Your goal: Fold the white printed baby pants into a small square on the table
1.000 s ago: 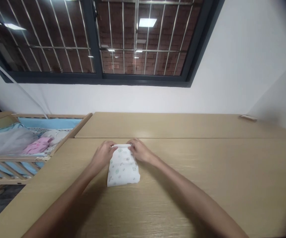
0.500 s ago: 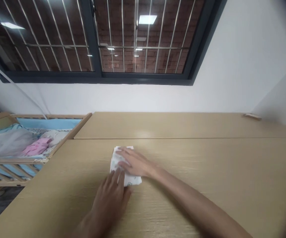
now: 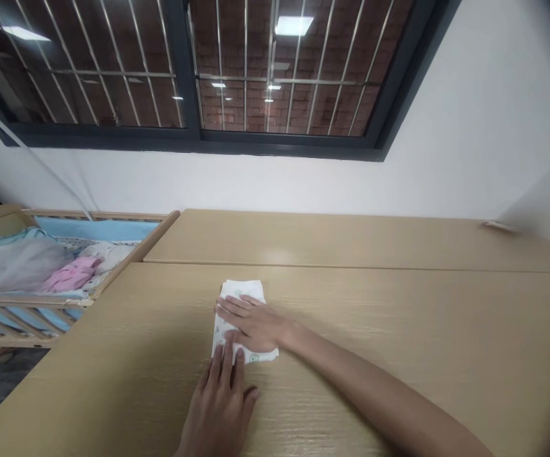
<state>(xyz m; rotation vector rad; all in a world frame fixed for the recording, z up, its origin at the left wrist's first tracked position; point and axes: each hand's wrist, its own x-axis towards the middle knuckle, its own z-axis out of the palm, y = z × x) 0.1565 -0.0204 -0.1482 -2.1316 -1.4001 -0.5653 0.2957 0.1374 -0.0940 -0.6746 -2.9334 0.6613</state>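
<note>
A folded white cloth (image 3: 246,289) with small printed figures lies flat on the pale wooden tabletop (image 3: 399,336). Across its middle rests my right hand (image 3: 253,324), palm down with the fingers spread and pointing left. My left hand (image 3: 222,400) is nearer to me, also flat and open, its fingertips at the cloth's lower left edge. Neither hand grips the cloth. Part of the cloth is hidden under my right hand.
To the left stands a wooden crib (image 3: 155,238) with blue lining, holding bedding and a pink cloth (image 3: 72,273). A raised wooden ledge (image 3: 322,238) runs along the back below a barred window (image 3: 284,143). A small flat object (image 3: 501,226) lies at its right end.
My right hand has slid slightly down on the cloth, baring more of its top edge. My left hand has shifted a little down and right. The camera view has tilted slightly.
</note>
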